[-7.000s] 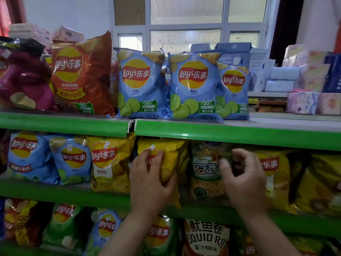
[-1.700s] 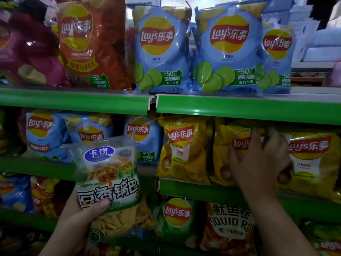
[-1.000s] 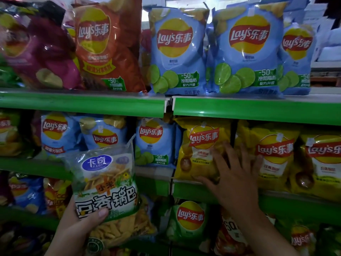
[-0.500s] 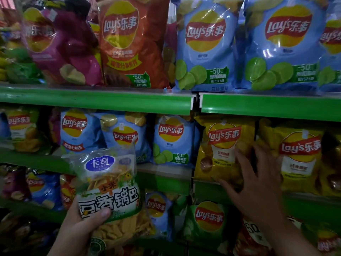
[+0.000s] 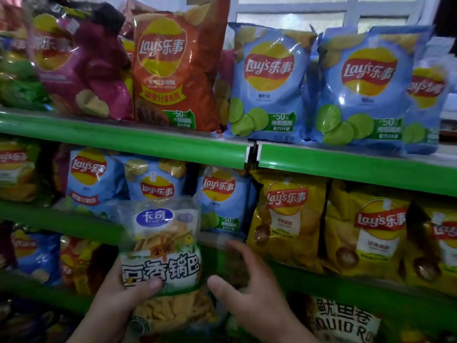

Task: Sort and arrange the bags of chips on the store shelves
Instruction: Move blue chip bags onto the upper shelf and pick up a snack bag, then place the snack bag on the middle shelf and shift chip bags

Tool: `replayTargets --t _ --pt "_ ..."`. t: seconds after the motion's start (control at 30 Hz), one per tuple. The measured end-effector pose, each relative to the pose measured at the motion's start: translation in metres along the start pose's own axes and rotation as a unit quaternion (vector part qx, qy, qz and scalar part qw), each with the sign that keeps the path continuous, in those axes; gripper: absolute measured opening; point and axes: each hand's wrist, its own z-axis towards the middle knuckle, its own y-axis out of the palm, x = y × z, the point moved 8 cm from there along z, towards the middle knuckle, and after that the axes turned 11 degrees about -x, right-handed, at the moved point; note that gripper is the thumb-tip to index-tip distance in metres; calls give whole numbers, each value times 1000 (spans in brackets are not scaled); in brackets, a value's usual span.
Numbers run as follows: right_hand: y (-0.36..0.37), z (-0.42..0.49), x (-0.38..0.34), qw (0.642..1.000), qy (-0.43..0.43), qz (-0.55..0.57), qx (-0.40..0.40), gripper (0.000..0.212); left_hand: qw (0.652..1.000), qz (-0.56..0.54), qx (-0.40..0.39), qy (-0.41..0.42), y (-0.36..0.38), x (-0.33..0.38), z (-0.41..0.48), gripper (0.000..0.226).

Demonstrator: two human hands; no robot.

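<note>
My left hand (image 5: 116, 303) grips a clear snack bag (image 5: 163, 246) with a blue oval logo and yellow strips inside, held upright in front of the middle shelf. My right hand (image 5: 249, 290) hovers just right of that bag, fingers spread and loosely bent, holding nothing. On the middle shelf stand blue Lay's bags (image 5: 222, 201) to the left and yellow Lay's bags (image 5: 286, 219) to the right. The top shelf carries a purple bag (image 5: 81, 60), an orange-red bag (image 5: 173, 68) and blue lime Lay's bags (image 5: 269, 85).
Green shelf edges (image 5: 346, 164) run across the view at three levels. A squid roll bag (image 5: 343, 320) sits on the lower shelf at right, with blue and orange bags (image 5: 37, 256) at lower left. A window (image 5: 321, 11) is behind the top shelf.
My right hand has left the yellow bags and come down and left, next to the clear snack bag. The left hand still holds that bag. The view has shifted left.
</note>
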Motion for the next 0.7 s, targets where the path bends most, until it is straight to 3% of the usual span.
replayTargets --t 0.07,0.13,0.3,0.43,0.53,0.7 --pt "28 13 2 988 33 119 -92 77 999 27 21 -7 -2 -3 -4 105" --pt "48 23 0 975 17 177 -135 78 998 47 23 -15 -5 -5 -10 102" --pt "97 38 10 945 23 269 -184 96 994 101 25 -29 -22 -10 -38 84" --pt "140 41 22 919 27 319 -232 91 988 132 28 -72 -54 -31 -63 98" --pt "163 47 29 921 30 322 -218 82 979 167 78 -92 -87 -40 -82 108" --pt "206 68 24 919 33 342 -192 75 974 154 138 -91 -141 -43 -102 89"
